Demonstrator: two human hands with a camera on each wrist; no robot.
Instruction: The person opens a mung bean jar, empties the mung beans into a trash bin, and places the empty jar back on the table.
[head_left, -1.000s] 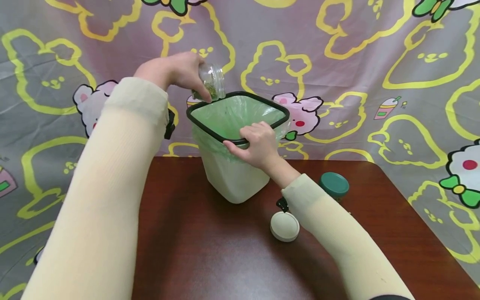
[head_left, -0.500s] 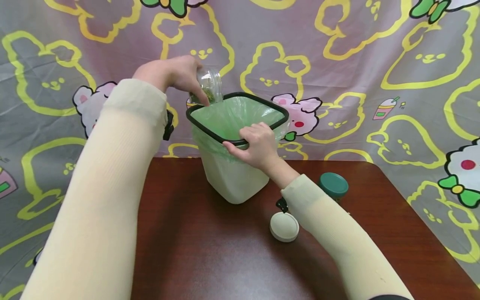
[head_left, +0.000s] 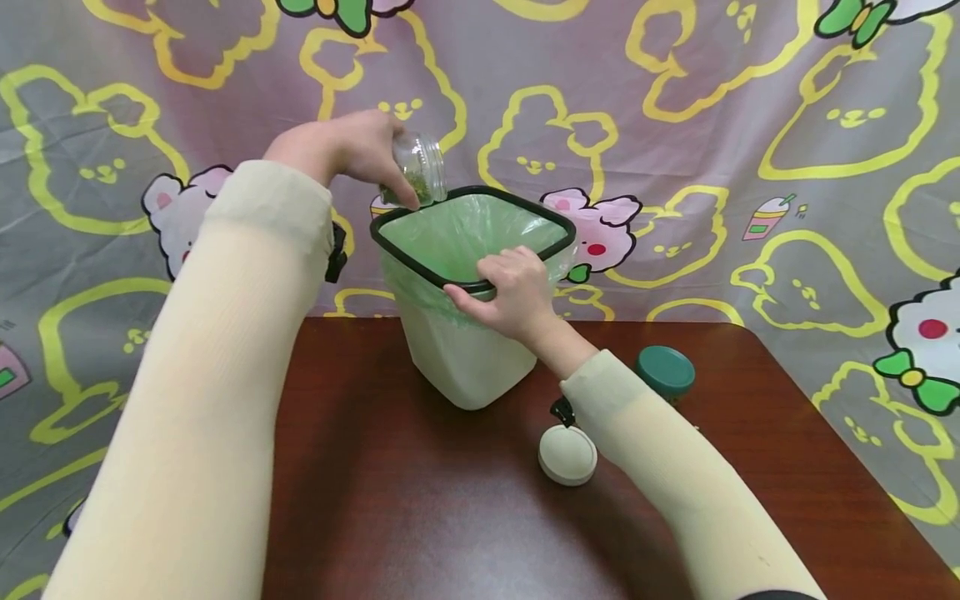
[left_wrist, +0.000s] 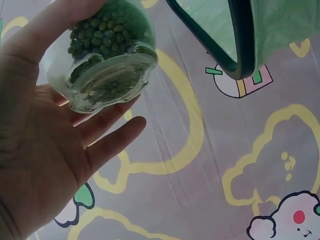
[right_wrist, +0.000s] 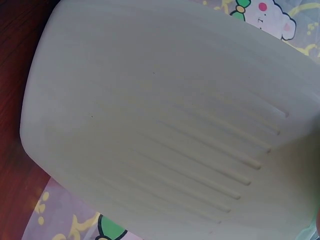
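In the head view my left hand (head_left: pixel 362 148) grips a clear jar (head_left: pixel 422 158), tipped on its side at the back-left corner of a trash bin (head_left: pixel 468 367). Green beans (left_wrist: pixel 102 35) show through the jar's wall in the left wrist view, where its base faces the camera. My right hand (head_left: pixel 516 292) holds the bin's black rim (head_left: pixel 412 262) at the front corner, thumb outside and fingers over the top. A green bag (head_left: pixel 450 229) lines the bin. What lies at its bottom is hidden. Only the bin's pale ribbed side fills the right wrist view.
On the brown table (head_left: pixel 420 517), a round white lid (head_left: pixel 567 455) lies near my right forearm. Beyond that forearm stands a container with a green lid (head_left: pixel 666 371), partly hidden by the sleeve. A patterned cloth (head_left: pixel 697 250) hangs right behind the bin.
The jar dipped slightly around half a second ago and is a little higher again now. My right hand keeps its place on the rim.
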